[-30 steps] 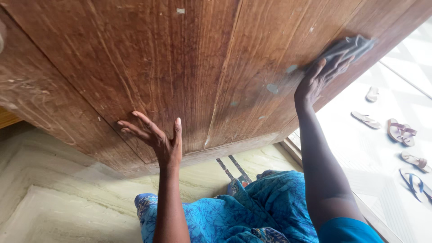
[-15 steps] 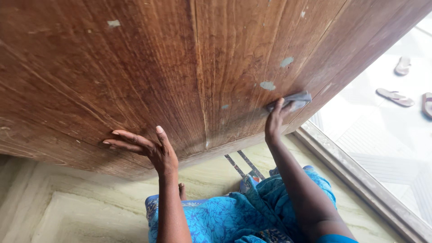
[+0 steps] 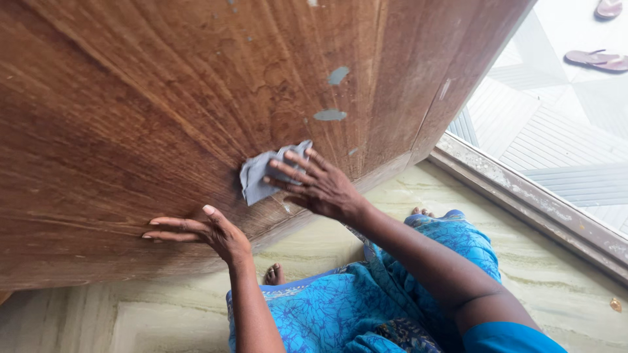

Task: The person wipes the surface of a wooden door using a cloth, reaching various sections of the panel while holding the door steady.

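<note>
Grey cloth (image 3: 261,176) at frame centre, pressed flat against brown wooden door (image 3: 131,117) under spread right hand (image 3: 320,186); left hand (image 3: 209,232), fingers together, braced low on door, lower left.

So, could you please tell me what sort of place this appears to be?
Probably a home's entrance doorway: a large wooden door stands open over a pale stone floor, and sandals lie on the tiled ground outside the threshold. The right hand presses a grey cloth to the door.

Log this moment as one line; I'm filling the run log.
right hand: presses grey cloth flat on wooden door | left hand: braced on door
</note>
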